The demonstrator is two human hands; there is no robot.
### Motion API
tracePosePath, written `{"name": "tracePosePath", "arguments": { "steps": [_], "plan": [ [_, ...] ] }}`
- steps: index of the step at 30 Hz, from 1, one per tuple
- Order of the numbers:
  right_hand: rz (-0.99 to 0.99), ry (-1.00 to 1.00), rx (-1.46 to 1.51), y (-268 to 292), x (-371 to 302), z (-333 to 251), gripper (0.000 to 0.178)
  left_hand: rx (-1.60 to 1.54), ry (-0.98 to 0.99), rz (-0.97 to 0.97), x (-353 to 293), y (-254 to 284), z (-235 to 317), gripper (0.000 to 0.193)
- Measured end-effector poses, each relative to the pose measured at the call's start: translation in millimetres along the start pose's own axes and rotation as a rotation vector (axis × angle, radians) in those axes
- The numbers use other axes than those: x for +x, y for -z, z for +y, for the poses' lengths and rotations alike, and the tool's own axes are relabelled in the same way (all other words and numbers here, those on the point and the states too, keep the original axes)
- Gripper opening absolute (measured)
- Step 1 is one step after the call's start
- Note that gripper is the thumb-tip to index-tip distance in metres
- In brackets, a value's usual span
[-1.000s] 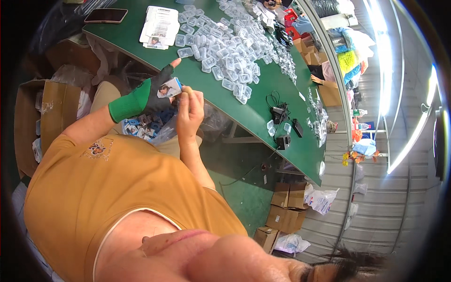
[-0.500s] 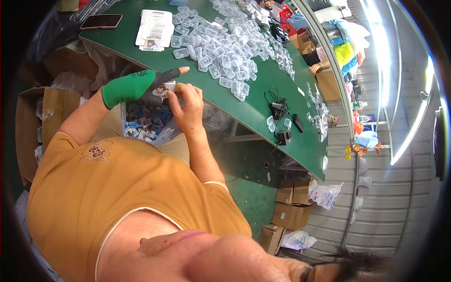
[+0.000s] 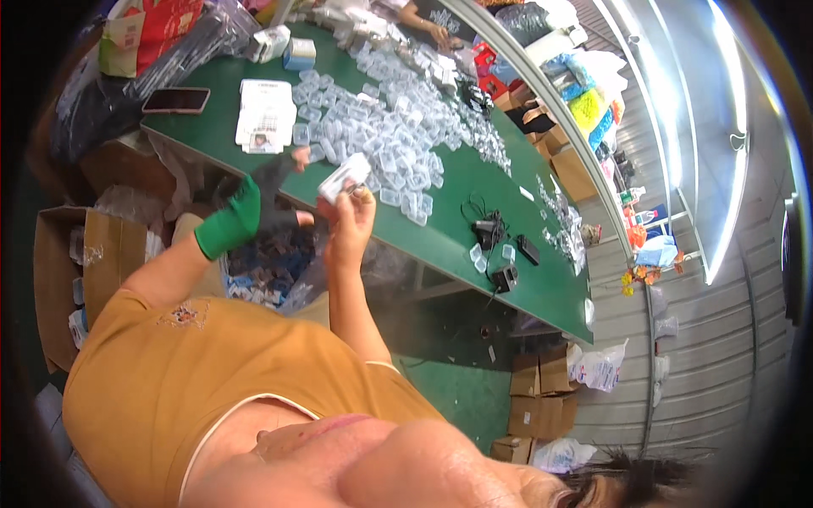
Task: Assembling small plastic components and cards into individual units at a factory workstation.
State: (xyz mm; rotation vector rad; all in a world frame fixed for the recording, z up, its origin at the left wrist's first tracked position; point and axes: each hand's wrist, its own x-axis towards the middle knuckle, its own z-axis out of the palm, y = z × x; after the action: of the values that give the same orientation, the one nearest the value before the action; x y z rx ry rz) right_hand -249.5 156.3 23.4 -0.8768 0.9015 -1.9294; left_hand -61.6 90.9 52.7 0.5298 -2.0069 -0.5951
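In my right hand (image 3: 348,218), bare and pinched at the fingertips, is a small white box (image 3: 342,176), raised at the near edge of the green table (image 3: 406,250). Its details are smeared by motion. My left hand (image 3: 258,203) wears a green and black glove with bare fingertips. Thumb and forefinger are spread apart, holding nothing, a little left of the white box. Below my hands is an open bag of small printed boxes (image 3: 262,275), partly hidden by my left arm. Just beyond the white box spreads a pile of small clear plastic cases (image 3: 381,140).
White printed cards (image 3: 264,114) and a phone (image 3: 176,101) lie at the table's left. Black cables and adapters (image 3: 489,230) rest toward the right. A cardboard box (image 3: 110,254) stands at my left. Across the table, another person's hand (image 3: 440,35) shows.
My left hand has let go of the small box and opened. My right hand has lifted it up and slightly right, toward the clear cases. The whole view has shifted a little.
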Motion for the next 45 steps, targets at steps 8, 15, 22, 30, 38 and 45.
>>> {"name": "tracePosePath", "arguments": {
  "steps": [8,15,22,30,38,45],
  "plan": [
    [-0.329,-0.056,-0.081,3.3,-18.9,0.1,0.066,-0.255,0.171,-0.224,-0.3,-0.5,7.1,0.069],
    [-0.25,-0.176,-0.128,5.2,-33.8,14.1,0.055,-0.314,0.14,-0.366,-12.4,5.1,-1.5,0.066],
    [-0.231,-0.129,-0.342,-7.3,-33.1,21.5,0.051,-0.283,0.088,-0.225,-46.0,-38.0,-48.7,0.062],
    [-0.063,-0.264,-0.067,19.2,-10.6,11.2,0.035,-0.408,0.451,-0.298,-46.0,-25.5,-8.9,0.065],
    [-0.294,-0.58,-0.125,12.3,-10.4,2.8,0.023,-0.283,0.358,-0.383,-45.9,-15.1,-0.9,0.096],
    [-0.251,0.176,-0.803,-10.7,-42.3,8.2,0.017,-0.244,0.502,-0.343,-49.0,-26.0,-3.2,0.094]
  ]
}}
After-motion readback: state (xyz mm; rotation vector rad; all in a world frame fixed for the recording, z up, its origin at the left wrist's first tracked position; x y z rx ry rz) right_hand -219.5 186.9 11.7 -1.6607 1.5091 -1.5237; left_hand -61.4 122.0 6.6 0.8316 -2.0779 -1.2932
